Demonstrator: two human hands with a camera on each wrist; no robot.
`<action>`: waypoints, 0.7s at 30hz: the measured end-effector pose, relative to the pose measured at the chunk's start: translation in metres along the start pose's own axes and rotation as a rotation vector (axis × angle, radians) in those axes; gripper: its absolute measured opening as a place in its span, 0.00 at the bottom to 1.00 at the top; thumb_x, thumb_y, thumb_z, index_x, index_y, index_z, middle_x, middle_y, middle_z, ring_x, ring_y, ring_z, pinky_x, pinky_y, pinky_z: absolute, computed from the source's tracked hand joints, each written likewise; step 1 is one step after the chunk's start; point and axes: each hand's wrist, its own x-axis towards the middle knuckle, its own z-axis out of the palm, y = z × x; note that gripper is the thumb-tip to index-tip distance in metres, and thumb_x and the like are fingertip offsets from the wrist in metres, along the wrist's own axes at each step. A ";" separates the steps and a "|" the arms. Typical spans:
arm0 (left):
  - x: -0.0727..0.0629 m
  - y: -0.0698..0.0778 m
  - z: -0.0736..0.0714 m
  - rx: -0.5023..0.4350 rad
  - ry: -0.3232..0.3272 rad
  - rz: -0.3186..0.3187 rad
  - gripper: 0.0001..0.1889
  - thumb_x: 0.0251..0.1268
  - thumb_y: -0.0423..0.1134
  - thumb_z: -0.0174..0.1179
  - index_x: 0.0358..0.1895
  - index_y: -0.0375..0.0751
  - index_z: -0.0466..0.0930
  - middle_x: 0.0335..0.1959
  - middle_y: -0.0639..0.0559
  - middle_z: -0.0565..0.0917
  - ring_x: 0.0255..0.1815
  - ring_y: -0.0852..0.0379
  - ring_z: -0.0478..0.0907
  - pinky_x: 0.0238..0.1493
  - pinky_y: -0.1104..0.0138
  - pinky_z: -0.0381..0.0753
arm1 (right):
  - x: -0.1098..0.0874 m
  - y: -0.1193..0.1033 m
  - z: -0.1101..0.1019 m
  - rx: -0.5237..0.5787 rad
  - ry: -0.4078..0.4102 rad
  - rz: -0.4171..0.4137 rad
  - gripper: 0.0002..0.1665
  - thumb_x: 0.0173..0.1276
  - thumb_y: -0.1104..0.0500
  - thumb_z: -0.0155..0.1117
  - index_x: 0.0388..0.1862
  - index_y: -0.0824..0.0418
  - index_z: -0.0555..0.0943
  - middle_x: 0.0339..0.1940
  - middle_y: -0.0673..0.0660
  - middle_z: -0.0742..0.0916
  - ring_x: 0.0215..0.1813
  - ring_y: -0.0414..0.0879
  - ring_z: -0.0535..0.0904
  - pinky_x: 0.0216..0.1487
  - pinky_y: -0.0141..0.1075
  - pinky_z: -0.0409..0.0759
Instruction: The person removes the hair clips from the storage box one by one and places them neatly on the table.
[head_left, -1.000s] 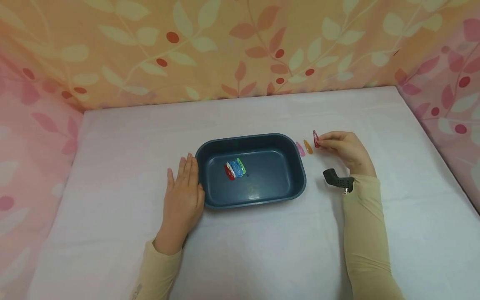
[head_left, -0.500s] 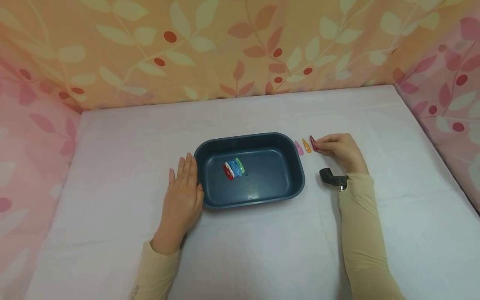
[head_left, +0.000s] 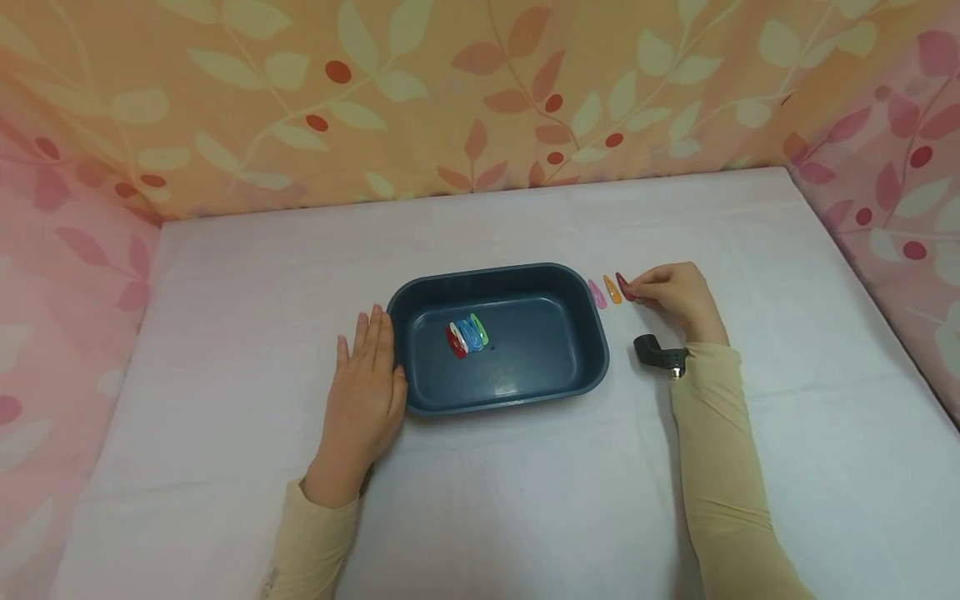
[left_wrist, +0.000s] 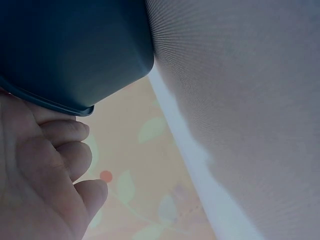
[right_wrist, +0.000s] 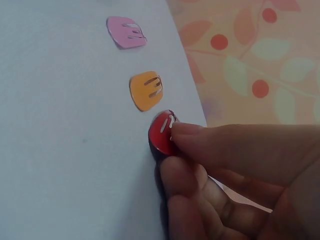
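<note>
My right hand (head_left: 678, 296) pinches a dark red snap hair clip (right_wrist: 162, 132) between thumb and fingers, at the table surface. Beside it lie an orange hair clip (right_wrist: 146, 91) and a pink hair clip (right_wrist: 125, 32), in a row to the right of a dark blue plastic basin (head_left: 536, 400). Along the basin's left end, my left hand (head_left: 363, 392) rests with its fingers straight, touching the rim. Inside the basin sits a cluster of hair clips in red, white, blue (head_left: 470, 335) and green, close together.
A white cloth (head_left: 510, 500) covers the table. Patterned curtains (head_left: 420, 92) hang behind it and at both sides. On the right sleeve (head_left: 720, 442) a black camera mount (head_left: 658, 354) sticks out over the table.
My right hand has come down and left with the red hair clip, which now stands in line with the orange and pink ones. The left hand has stayed against the basin.
</note>
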 end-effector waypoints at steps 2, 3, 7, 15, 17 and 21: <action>0.000 0.000 0.000 0.000 0.001 0.001 0.32 0.67 0.37 0.44 0.70 0.24 0.51 0.74 0.36 0.51 0.74 0.42 0.45 0.69 0.44 0.43 | 0.000 -0.001 0.000 -0.006 -0.001 0.012 0.17 0.60 0.62 0.67 0.41 0.76 0.82 0.25 0.49 0.84 0.27 0.38 0.74 0.29 0.25 0.75; 0.000 0.000 0.000 0.000 0.002 0.001 0.32 0.66 0.37 0.44 0.70 0.24 0.51 0.74 0.36 0.51 0.74 0.41 0.45 0.69 0.44 0.43 | -0.001 -0.001 0.000 -0.007 -0.005 0.017 0.17 0.61 0.61 0.67 0.42 0.76 0.82 0.25 0.49 0.84 0.28 0.37 0.74 0.30 0.25 0.75; 0.000 0.000 0.001 0.004 0.000 0.000 0.32 0.66 0.37 0.45 0.70 0.24 0.51 0.74 0.36 0.51 0.74 0.41 0.46 0.69 0.44 0.44 | -0.002 0.000 -0.002 -0.013 -0.014 0.019 0.19 0.61 0.60 0.67 0.43 0.76 0.82 0.26 0.49 0.85 0.28 0.36 0.75 0.30 0.24 0.75; 0.000 0.000 0.000 0.003 -0.007 -0.005 0.32 0.66 0.37 0.44 0.70 0.24 0.50 0.74 0.36 0.51 0.74 0.41 0.45 0.69 0.45 0.44 | -0.003 0.004 -0.005 0.075 -0.017 0.002 0.19 0.59 0.61 0.69 0.42 0.76 0.82 0.24 0.46 0.85 0.28 0.35 0.76 0.31 0.24 0.76; -0.001 0.000 0.000 0.004 -0.006 -0.007 0.32 0.66 0.37 0.45 0.70 0.24 0.51 0.74 0.36 0.51 0.74 0.40 0.45 0.69 0.45 0.44 | -0.002 0.005 -0.005 0.079 -0.016 0.004 0.19 0.58 0.60 0.70 0.41 0.76 0.82 0.24 0.45 0.85 0.28 0.35 0.76 0.31 0.24 0.76; -0.001 0.001 -0.001 0.008 -0.005 -0.012 0.32 0.65 0.36 0.46 0.70 0.24 0.51 0.73 0.35 0.52 0.74 0.40 0.46 0.69 0.44 0.44 | -0.002 0.005 -0.005 0.095 -0.017 0.017 0.20 0.59 0.59 0.69 0.44 0.75 0.82 0.26 0.46 0.85 0.30 0.35 0.77 0.33 0.25 0.77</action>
